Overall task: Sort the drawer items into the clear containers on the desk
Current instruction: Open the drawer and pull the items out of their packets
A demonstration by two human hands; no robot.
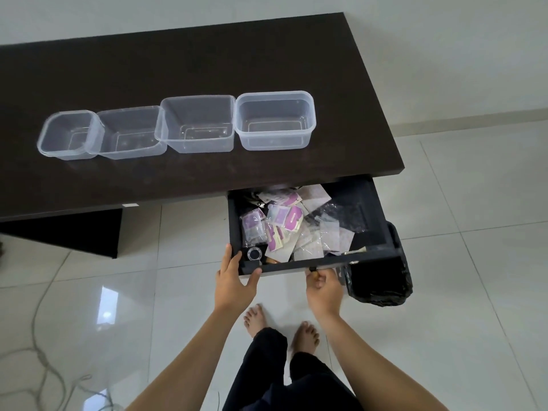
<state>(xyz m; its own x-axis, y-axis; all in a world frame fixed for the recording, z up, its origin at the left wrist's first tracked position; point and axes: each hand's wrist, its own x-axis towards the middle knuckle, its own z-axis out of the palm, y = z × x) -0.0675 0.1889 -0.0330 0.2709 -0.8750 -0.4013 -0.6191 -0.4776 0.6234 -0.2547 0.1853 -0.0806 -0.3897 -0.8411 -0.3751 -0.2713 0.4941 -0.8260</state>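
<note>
A black drawer (367, 203) stands pulled out under the right end of the dark desk (178, 69). It holds several small plastic packets (284, 221), some with purple cards, and a round metal piece (254, 254) near the front left corner. My left hand (235, 280) grips the drawer's front left corner, thumb under the front panel. My right hand (323, 287) is curled round the handle at the middle of the drawer front. Several empty clear containers (197, 123) sit in a row on the desk.
A bin lined with a black bag (382, 277) stands on the tiled floor right of the drawer. My bare feet (281, 327) are below the drawer. Thin cables (44, 366) lie on the floor at the lower left.
</note>
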